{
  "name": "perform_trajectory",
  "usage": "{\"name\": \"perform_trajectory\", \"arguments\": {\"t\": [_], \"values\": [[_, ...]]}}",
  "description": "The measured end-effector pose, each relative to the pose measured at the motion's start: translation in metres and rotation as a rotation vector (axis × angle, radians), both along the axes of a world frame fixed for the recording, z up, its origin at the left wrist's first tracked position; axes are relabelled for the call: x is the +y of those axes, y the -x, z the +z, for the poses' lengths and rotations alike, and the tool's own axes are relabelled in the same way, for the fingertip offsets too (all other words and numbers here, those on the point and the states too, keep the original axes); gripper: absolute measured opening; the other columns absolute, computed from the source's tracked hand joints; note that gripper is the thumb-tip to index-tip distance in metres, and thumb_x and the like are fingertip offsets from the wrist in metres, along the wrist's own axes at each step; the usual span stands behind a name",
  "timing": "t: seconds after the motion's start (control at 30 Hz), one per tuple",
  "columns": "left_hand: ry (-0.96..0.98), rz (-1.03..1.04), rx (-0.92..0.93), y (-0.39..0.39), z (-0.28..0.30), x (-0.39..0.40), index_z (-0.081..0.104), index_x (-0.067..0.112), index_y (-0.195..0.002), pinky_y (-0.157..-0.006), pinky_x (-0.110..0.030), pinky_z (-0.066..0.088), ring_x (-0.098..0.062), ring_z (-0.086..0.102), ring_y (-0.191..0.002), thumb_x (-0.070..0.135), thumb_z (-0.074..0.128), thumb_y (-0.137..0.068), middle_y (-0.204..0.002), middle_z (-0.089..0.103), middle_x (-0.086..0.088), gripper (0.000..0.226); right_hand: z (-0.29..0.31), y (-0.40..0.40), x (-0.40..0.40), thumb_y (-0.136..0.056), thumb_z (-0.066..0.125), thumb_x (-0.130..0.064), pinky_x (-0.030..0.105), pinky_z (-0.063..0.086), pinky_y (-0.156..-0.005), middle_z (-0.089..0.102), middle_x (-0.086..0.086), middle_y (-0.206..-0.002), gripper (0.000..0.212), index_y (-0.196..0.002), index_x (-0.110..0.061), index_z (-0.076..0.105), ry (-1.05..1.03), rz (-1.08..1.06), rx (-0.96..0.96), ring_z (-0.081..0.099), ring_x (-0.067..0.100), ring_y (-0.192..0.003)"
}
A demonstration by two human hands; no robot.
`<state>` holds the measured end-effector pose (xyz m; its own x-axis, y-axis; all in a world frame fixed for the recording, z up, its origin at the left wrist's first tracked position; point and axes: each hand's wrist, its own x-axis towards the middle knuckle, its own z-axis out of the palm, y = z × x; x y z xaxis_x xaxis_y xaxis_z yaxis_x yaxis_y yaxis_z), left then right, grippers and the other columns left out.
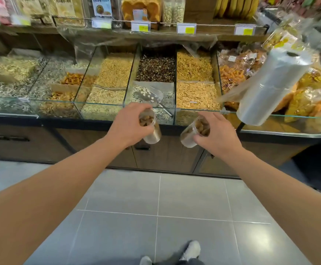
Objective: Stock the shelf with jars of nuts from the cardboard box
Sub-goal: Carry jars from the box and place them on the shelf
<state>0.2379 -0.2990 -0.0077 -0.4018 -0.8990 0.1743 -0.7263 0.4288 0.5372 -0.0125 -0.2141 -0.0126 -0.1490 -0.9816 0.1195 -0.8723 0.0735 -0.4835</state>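
Left hand [130, 124] grips a jar [150, 127] from above; right hand [216, 133] grips another jar [195, 131] at 3 o'clock of it. Both jars hang tilted just before the glass edge [102, 109], open floor [156, 197] below. A bag roll [270, 87] overhangs at 2 o'clock.

Legible text: none. Shelf-edge price tags [186, 28] and package label [101, 5] before me too blurred to read.

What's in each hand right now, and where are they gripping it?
Each hand holds a clear jar of nuts. The left hand grips the left jar around its upper end; the right hand grips the right jar likewise.
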Motion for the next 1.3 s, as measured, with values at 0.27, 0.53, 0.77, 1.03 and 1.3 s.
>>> {"name": "perform_trajectory", "arguments": {"t": [0.27, 0.53, 0.77, 1.03, 1.3], "values": [[0.122, 0.011, -0.020, 0.023, 0.022, -0.096, 0.059, 0.021, -0.131, -0.093, -0.029, 0.041, -0.016, 0.053, -0.109, 0.028, 0.071, -0.078, -0.122, 0.061, -0.001, 0.055, 0.014, 0.023, -0.130, -0.076, 0.074, -0.035, 0.033, 0.044, -0.098, 0.050, 0.003, -0.135, 0.070, -0.139, -0.023, 0.048, 0.052, 0.055, -0.011, 0.054, 0.024, -0.117], [0.157, 0.073, -0.068, 0.070, 0.042, -0.193, 0.057, 0.026, -0.131, -0.090, -0.024, 0.039, -0.010, 0.052, -0.108, 0.036, 0.069, -0.079, -0.123, 0.059, 0.004, 0.055, 0.049, 0.070, -0.246, -0.076, 0.075, -0.032, 0.026, 0.042, -0.088, 0.051, 0.002, -0.123, 0.062, -0.132, -0.021, 0.051, 0.114, 0.095, -0.013, 0.053, 0.018, -0.104], [0.132, 0.061, -0.046, 0.107, 0.040, -0.290, 0.057, 0.033, -0.129, -0.086, -0.024, 0.043, -0.006, 0.052, -0.099, 0.043, 0.068, -0.075, -0.120, 0.059, 0.007, 0.056, 0.058, 0.098, -0.330, -0.077, 0.076, -0.033, 0.023, 0.038, -0.084, 0.051, 0.000, -0.120, 0.057, -0.128, -0.021, 0.055, 0.124, 0.066, 0.002, 0.049, 0.013, -0.098], [0.115, -0.022, 0.063, 0.133, 0.050, -0.418, 0.060, 0.033, -0.126, -0.086, -0.019, 0.036, -0.005, 0.052, -0.103, 0.038, 0.073, -0.074, -0.116, 0.056, 0.011, 0.054, 0.062, 0.119, -0.424, -0.075, 0.074, -0.035, 0.034, 0.050, -0.088, 0.050, -0.002, -0.121, 0.065, -0.133, -0.025, 0.049, 0.083, -0.075, 0.020, 0.054, 0.018, -0.102], [0.124, -0.162, 0.070, 0.168, 0.066, -0.513, 0.061, 0.030, -0.126, -0.086, -0.022, 0.039, -0.008, 0.053, -0.101, 0.038, 0.073, -0.076, -0.115, 0.059, 0.005, 0.052, 0.086, 0.140, -0.494, -0.074, 0.074, -0.037, 0.028, 0.042, -0.086, 0.050, -0.006, -0.113, 0.063, -0.131, -0.024, 0.052, 0.145, -0.180, 0.040, 0.052, 0.015, -0.103]]}}
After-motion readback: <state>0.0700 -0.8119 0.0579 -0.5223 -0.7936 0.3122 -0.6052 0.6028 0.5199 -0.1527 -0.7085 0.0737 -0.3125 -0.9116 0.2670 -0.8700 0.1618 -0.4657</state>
